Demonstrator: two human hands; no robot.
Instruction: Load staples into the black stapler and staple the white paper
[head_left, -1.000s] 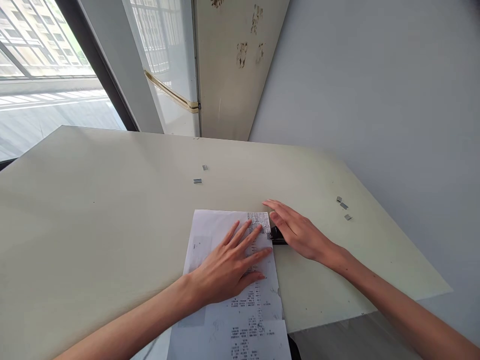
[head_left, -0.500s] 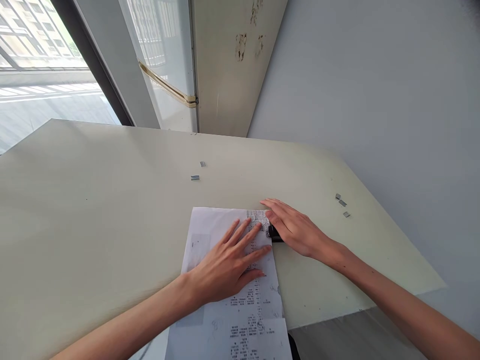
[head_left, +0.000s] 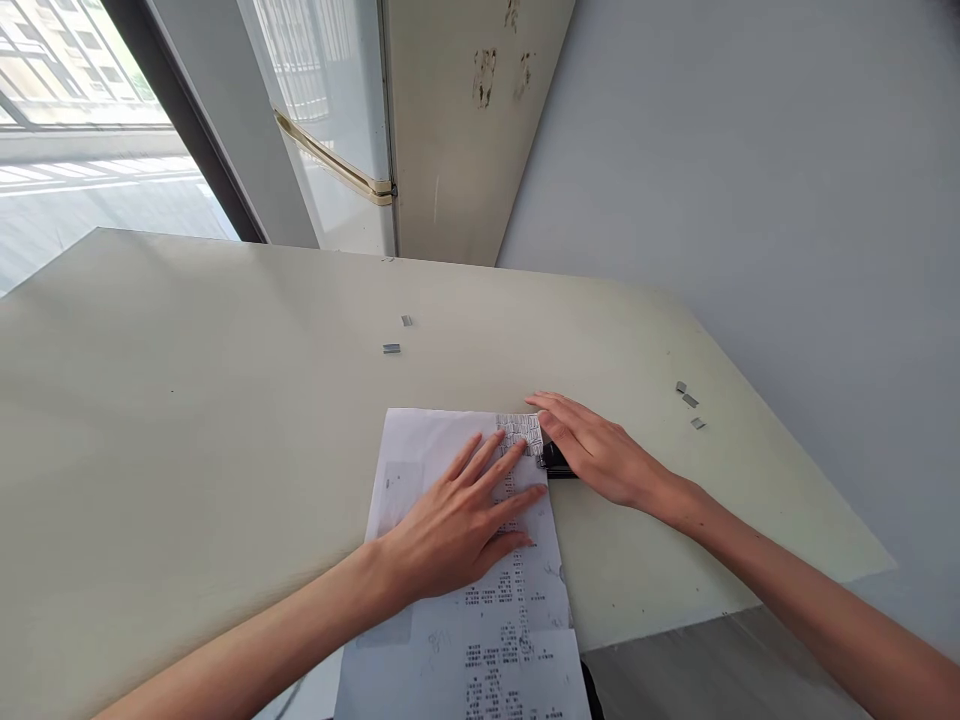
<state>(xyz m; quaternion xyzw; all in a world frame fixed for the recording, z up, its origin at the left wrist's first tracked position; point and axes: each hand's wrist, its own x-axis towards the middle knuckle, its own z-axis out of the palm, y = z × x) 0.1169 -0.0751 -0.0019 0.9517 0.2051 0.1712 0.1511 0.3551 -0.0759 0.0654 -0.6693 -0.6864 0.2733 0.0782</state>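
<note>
A printed sheet of paper (head_left: 420, 440), seemingly with more sheets under it, lies on the table near me. My left hand (head_left: 469, 525) rests flat on it, fingers spread. Near the paper's top right corner is a dense patch of short thin lines that look like staples (head_left: 514, 425). A black stapler (head_left: 559, 462) sits at the right edge of the paper there, mostly hidden. My right hand (head_left: 592, 450) lies over the stapler with its fingers stretched out, palm down.
Short strips of staples (head_left: 391, 349) lie beyond the paper, and several small pieces (head_left: 690, 401) lie to the right on the pale table (head_left: 225, 400). Behind the table stands a refrigerator (head_left: 450, 170). A grey wall (head_left: 712, 150) runs along the right, and a bright window is at the far left.
The view has shifted slightly, so the table sits a little higher. My right hand is a touch farther right, and a bit more of the stapler shows. My left hand stays on the paper.
</note>
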